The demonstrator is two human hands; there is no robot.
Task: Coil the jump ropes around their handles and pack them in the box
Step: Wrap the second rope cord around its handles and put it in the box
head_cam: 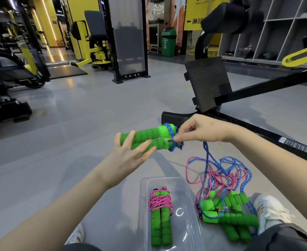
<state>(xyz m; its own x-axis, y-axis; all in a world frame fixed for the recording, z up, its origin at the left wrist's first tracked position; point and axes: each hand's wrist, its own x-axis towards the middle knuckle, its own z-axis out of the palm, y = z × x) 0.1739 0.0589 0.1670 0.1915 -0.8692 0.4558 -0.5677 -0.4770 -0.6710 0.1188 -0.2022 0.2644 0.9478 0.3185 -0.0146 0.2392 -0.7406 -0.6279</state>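
Note:
My left hand (129, 153) grips a pair of green foam handles (149, 138), held side by side above the floor. A few turns of blue rope (170, 130) circle their right end. My right hand (198, 131) pinches that blue rope beside the handles, and the rope hangs down from it to the floor. A clear plastic box (187, 223) lies between my legs. In it rests a coiled jump rope (160, 212), pink cord wound around green handles. To the box's right, loose green handles (228, 212) lie under tangled blue and pink ropes (219, 174).
A black exercise machine with a footplate (208, 82) and a long black frame (257, 131) stands just beyond my right hand. My white shoes (270, 211) flank the box and pile. Grey floor (76, 124) stretches left toward yellow gym machines (87, 42).

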